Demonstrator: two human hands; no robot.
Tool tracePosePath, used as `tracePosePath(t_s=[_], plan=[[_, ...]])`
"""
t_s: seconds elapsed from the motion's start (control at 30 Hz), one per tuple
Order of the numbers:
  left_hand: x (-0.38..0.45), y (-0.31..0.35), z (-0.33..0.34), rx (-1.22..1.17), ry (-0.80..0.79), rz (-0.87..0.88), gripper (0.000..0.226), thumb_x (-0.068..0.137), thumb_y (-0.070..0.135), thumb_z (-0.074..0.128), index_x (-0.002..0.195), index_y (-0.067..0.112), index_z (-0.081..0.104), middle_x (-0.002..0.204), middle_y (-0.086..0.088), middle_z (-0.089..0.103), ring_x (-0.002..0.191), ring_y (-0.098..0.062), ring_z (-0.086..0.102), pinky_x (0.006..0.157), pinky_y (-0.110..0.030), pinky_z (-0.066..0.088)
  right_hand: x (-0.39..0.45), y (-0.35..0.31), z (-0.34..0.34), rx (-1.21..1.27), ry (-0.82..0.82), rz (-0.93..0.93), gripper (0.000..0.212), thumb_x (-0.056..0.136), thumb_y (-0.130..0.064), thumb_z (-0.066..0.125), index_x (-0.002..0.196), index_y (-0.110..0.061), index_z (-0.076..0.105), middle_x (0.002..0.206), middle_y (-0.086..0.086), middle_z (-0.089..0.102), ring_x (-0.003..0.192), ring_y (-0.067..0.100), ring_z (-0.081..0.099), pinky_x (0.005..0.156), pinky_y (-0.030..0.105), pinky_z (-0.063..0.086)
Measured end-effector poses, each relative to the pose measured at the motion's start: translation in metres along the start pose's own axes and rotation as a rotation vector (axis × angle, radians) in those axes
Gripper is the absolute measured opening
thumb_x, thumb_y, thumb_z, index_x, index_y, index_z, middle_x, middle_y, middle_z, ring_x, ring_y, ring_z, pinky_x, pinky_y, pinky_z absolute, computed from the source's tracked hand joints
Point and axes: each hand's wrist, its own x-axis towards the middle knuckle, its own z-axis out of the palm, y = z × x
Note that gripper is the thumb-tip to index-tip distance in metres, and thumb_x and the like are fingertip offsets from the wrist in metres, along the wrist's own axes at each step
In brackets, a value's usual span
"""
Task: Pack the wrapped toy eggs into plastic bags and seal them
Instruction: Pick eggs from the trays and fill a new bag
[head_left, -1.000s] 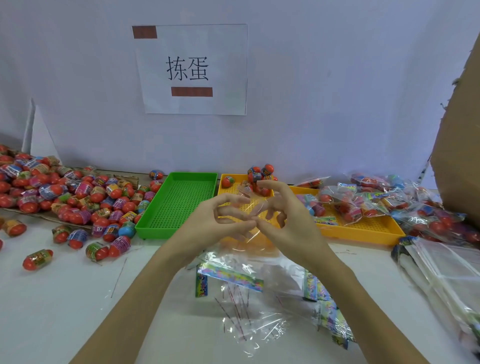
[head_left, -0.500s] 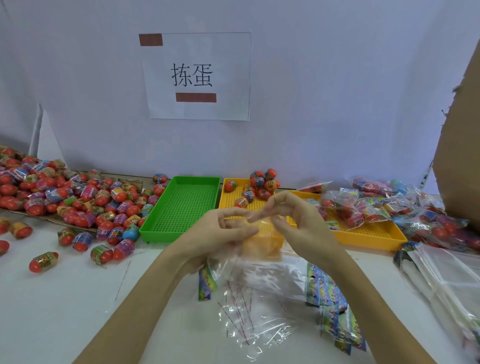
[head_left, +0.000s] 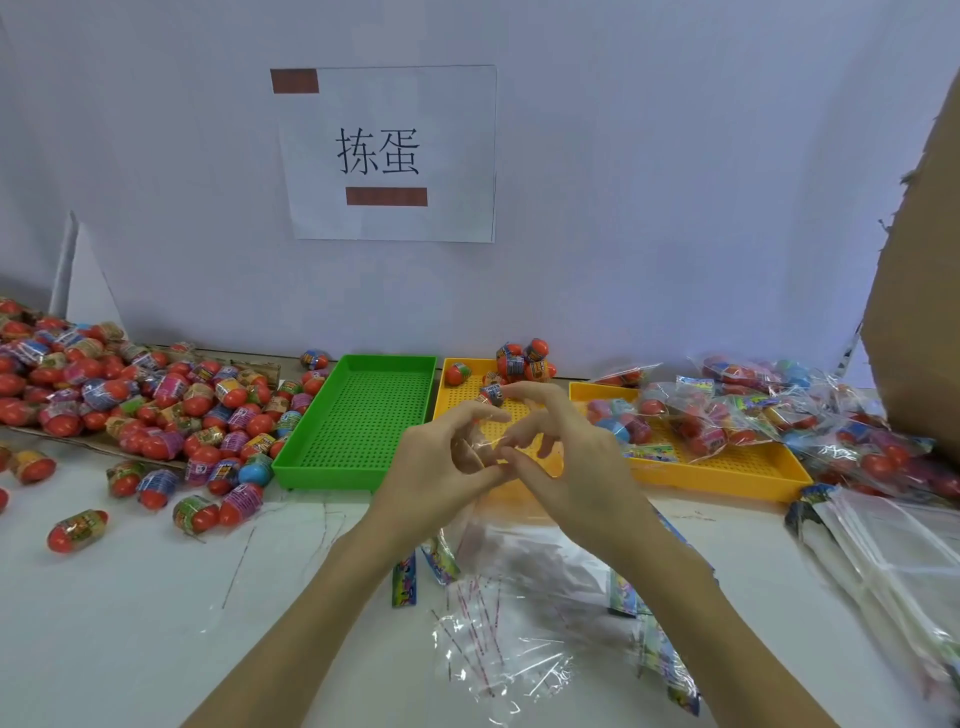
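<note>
A: Trays, counted?

B: Three are sitting side by side at the back of the white table (head_left: 130, 613): one green tray (head_left: 358, 421), bare inside, then two yellow trays. The middle yellow tray (head_left: 462, 397) is holding roughly seven wrapped eggs (head_left: 519, 364), heaped at its far end. The right yellow tray (head_left: 727, 470) is carrying filled bags (head_left: 696, 415); they overlap, so I cannot give a count.

A: Loose eggs?

B: One big pile (head_left: 130, 395) is lying to the left, too many to count, with about a dozen strays in front of it.

A: Hands?

B: Two, both raised in front of the middle tray. The left hand (head_left: 441, 478) and right hand (head_left: 576, 467) are meeting fingertip to fingertip, each pinching the top edge of one clear plastic bag (head_left: 519, 540), which is hanging down to the table. No egg is showing inside it.

A: Anything else?

B: One stack of empty bags (head_left: 893, 561) is lying at the right edge, and one paper sign (head_left: 389, 153) is hanging on the wall.
</note>
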Motion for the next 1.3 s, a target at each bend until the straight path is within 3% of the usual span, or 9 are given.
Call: tracePosePath(t_s=[0.13,0.37,0.5,0.6,0.73,0.9,0.97,1.07,1.3], plan=[[0.004,0.002,-0.010,-0.244,-0.187,-0.192,0.053,0.080,0.018,0.093,0.126,0.027,0.068,0.093,-0.006,0.080,0.084,-0.030,0.076,0.086,-0.037,0.061,-0.001,0.003,0.002,-0.054,-0.081,-0.020,0.061,0.101,-0.015,0.063,0.150,-0.034,0.031,0.094,-0.015,0.061,0.075,0.007,0.064,0.067,0.022,0.054],[0.003,0.003,-0.020,-0.199,-0.263,-0.207,0.025,0.085,0.009,0.087,0.108,0.011,0.076,0.085,-0.009,0.081,0.077,-0.023,0.080,0.070,-0.024,0.061,-0.004,0.005,0.011,0.062,0.015,-0.031,0.060,0.102,-0.009,0.055,0.149,-0.035,0.029,0.104,-0.017,0.063,0.063,0.014,0.069,0.052,0.027,0.052],[0.007,0.002,-0.034,-0.204,-0.237,-0.299,0.012,0.095,0.016,0.077,0.105,0.008,0.078,0.089,-0.007,0.082,0.079,-0.026,0.080,0.065,-0.029,0.064,-0.001,0.006,0.009,0.159,0.203,-0.055,0.050,0.102,0.000,0.049,0.143,-0.028,0.039,0.117,-0.010,0.060,0.088,0.013,0.073,0.055,0.023,0.053],[0.009,-0.004,-0.047,-0.235,-0.183,-0.327,0.017,0.098,0.021,0.072,0.107,0.009,0.079,0.095,-0.007,0.082,0.086,-0.031,0.080,0.080,-0.038,0.066,0.003,0.012,0.013,0.088,0.237,0.036,0.046,0.101,0.006,0.048,0.139,-0.020,0.048,0.124,-0.005,0.062,0.108,0.013,0.066,0.068,0.035,0.061],[0.009,-0.009,-0.049,-0.311,0.017,-0.320,0.014,0.098,0.020,0.072,0.106,0.011,0.078,0.095,-0.005,0.082,0.086,-0.036,0.079,0.085,-0.046,0.065,0.022,0.025,0.028,-0.195,-0.057,0.183,0.050,0.102,0.001,0.048,0.145,-0.024,0.047,0.147,-0.005,0.052,0.131,0.014,0.052,0.108,0.030,0.048],[0.012,-0.014,-0.049,-0.432,0.187,-0.350,0.017,0.095,0.015,0.076,0.109,0.004,0.076,0.089,-0.008,0.082,0.073,-0.021,0.080,0.062,-0.026,0.064,0.061,0.035,0.049,-0.426,-0.435,0.126,0.089,0.089,0.016,0.057,0.161,-0.027,0.029,0.172,-0.006,0.014,0.153,0.019,0.027,0.113,0.037,0.045],[0.012,-0.015,-0.049,-0.447,0.196,-0.359,0.014,0.094,0.014,0.077,0.105,0.006,0.077,0.086,-0.007,0.082,0.067,-0.014,0.077,0.058,-0.022,0.061,0.077,0.041,0.057,-0.539,-0.525,0.045,0.090,0.086,0.016,0.060,0.161,-0.026,0.032,0.171,-0.002,0.019,0.146,0.018,0.036,0.103,0.040,0.054],[0.011,-0.014,-0.049,-0.483,0.202,-0.352,0.011,0.094,0.013,0.077,0.102,0.006,0.077,0.084,-0.006,0.082,0.064,-0.012,0.077,0.057,-0.020,0.059,0.092,0.046,0.067,-0.644,-0.567,0.035,0.063,0.086,0.013,0.061,0.142,-0.017,0.055,0.141,0.010,0.054,0.116,0.026,0.058,0.089,0.040,0.059],[0.011,-0.018,-0.052,-0.462,0.173,-0.342,0.015,0.095,0.015,0.077,0.106,0.005,0.077,0.091,-0.008,0.082,0.064,-0.013,0.076,0.059,-0.024,0.063,0.091,0.059,0.070,-0.715,-0.349,0.019,0.055,0.086,0.000,0.073,0.137,-0.016,0.058,0.139,0.005,0.049,0.126,0.025,0.040,0.103,0.037,0.049]])
